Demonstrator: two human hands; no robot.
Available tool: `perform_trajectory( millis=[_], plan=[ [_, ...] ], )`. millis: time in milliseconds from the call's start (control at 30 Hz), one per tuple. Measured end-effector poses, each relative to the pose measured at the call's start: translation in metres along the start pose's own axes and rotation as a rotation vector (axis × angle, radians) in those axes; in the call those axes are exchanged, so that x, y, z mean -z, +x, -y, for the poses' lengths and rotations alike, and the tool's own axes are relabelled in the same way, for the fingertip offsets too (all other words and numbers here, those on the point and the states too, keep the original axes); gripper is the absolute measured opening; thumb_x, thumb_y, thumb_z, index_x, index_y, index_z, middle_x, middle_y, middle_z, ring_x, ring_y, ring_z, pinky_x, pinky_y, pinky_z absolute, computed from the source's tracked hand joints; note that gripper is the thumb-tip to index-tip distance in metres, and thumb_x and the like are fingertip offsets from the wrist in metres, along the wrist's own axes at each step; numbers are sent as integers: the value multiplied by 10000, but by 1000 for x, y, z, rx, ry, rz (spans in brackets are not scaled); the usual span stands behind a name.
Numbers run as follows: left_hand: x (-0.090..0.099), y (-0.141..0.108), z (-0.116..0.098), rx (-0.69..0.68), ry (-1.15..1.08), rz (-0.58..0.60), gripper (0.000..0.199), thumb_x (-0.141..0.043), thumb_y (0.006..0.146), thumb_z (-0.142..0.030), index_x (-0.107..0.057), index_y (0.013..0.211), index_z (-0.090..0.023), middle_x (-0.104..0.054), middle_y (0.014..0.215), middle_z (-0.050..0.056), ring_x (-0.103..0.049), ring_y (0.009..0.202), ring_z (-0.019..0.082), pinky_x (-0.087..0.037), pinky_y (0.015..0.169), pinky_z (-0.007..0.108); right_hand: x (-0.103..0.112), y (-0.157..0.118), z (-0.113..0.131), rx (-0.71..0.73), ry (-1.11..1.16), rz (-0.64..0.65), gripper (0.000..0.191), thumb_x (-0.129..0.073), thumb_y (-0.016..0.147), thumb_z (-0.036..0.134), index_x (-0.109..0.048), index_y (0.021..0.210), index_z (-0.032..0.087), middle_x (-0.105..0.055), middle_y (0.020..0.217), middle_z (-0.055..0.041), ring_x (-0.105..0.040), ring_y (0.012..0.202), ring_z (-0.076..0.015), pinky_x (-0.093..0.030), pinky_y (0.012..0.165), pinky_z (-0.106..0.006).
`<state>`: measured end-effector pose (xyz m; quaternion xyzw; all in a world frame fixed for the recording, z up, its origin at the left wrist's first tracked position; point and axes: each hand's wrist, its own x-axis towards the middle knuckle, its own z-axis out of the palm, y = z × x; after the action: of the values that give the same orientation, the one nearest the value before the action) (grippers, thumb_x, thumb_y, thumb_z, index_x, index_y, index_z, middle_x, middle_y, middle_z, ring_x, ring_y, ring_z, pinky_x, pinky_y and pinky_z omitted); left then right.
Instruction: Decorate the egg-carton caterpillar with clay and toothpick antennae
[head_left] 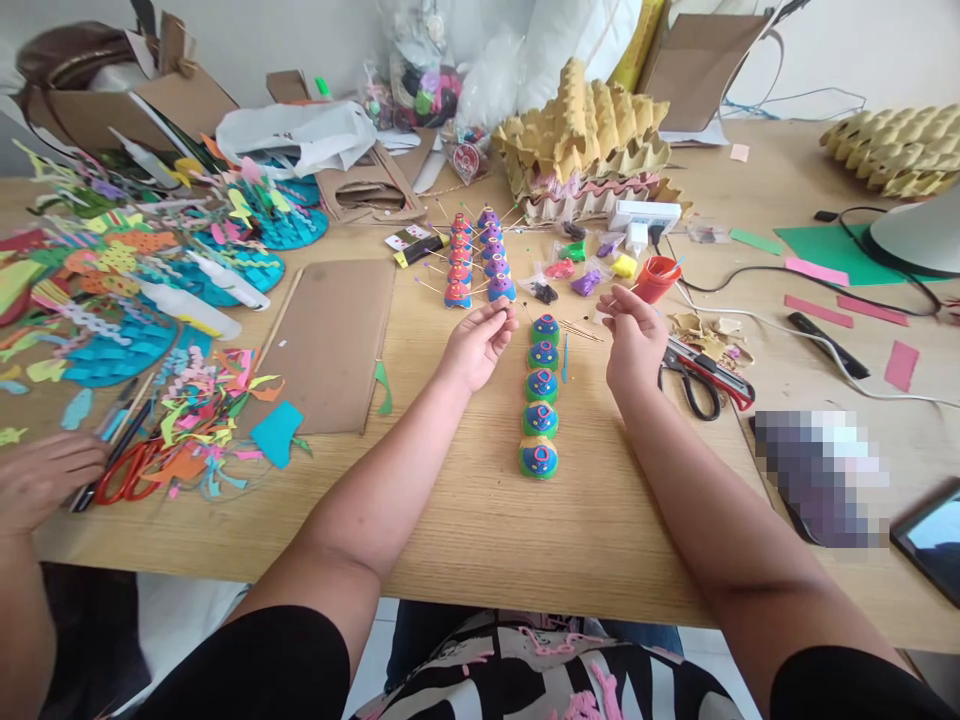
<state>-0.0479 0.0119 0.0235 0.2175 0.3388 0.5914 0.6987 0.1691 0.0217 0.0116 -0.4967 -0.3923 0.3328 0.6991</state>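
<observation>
My left hand [480, 348] is raised just left of a row of blue-and-green clay-covered cups [541, 385] that runs toward me. Its thumb and fingertips pinch a tiny dark bit, too small to name. On the other side of the row, my right hand [636, 338] has its fingers closed in a pinch; what is between them cannot be made out. Each cup carries a pink ring and small dots. Beside them lie a blue modelling tool [565, 358] and several wooden toothpicks [581, 330]. Behind stand red cups [459, 265] and purple cups [496, 262] stuck with pins.
Small packets of coloured clay [586, 280] and a red cup [658, 278] lie beyond my hands. Scissors [691, 385] and a box cutter [720, 375] are at right. At left are cardboard [322, 340], glue bottles [191, 308], paper scraps and another person's hand [52, 475].
</observation>
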Motion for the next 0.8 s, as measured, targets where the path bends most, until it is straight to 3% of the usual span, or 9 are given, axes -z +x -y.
perform_trajectory(
  millis=[100, 200, 267, 367, 467, 633, 800],
  plan=[
    [0, -1, 1, 9, 42, 19, 186, -636, 951, -12, -753, 953, -156, -804, 805, -21, -741, 637, 29, -530, 576, 101, 1, -1, -6, 175, -65, 32, 288, -610, 850, 211, -743, 1103, 239, -789, 1045, -42, -764, 975, -174, -604, 881, -370],
    [0, -1, 2, 12, 58, 26, 108, -676, 956, -79, -743, 954, -163, -786, 766, -32, -714, 584, 29, -499, 524, 108, 4, -2, -8, 285, -150, 29, 202, -671, 896, 328, -760, 1055, 240, -771, 936, -30, -740, 846, -168, -612, 846, -385],
    [1, -1, 3, -6, 50, 17, 56, -702, 955, -121, -727, 940, -170, -761, 730, -49, -692, 559, 25, -487, 513, 113, 7, -2, -7, 373, -276, 0, 208, -659, 934, 374, -776, 1045, 244, -735, 869, -24, -696, 782, -164, -598, 793, -383],
    [1, 0, 4, -48, 24, 1, 61, -710, 962, -164, -689, 906, -173, -734, 706, -64, -685, 567, 23, -498, 539, 117, 12, 0, -6, 520, -478, -88, 253, -634, 975, 435, -793, 994, 238, -706, 910, -55, -673, 892, -193, -572, 832, -401],
    [1, 1, 4, -65, 9, 3, 79, -686, 978, -160, -664, 904, -170, -735, 723, -60, -697, 593, 24, -513, 572, 124, 15, 2, -7, 531, -510, -97, 309, -570, 1016, 463, -741, 927, 222, -726, 946, -67, -678, 949, -201, -548, 866, -403],
    [1, 0, 5, -73, 25, 14, 106, -696, 975, -177, -651, 880, -165, -709, 709, -62, -674, 586, 20, -497, 571, 129, 9, -2, -10, 485, -356, -26, 330, -448, 1066, 504, -633, 1010, 236, -635, 783, 0, -633, 747, -154, -523, 789, -365],
    [0, -1, 7, -68, 115, 22, 188, -827, 881, -273, -679, 846, -161, -662, 693, -70, -621, 578, 6, -453, 553, 118, 2, -17, -3, 597, -427, 10, 377, -366, 1081, 535, -614, 1116, 253, -597, 913, -33, -613, 832, -184, -522, 837, -401]
  ],
)
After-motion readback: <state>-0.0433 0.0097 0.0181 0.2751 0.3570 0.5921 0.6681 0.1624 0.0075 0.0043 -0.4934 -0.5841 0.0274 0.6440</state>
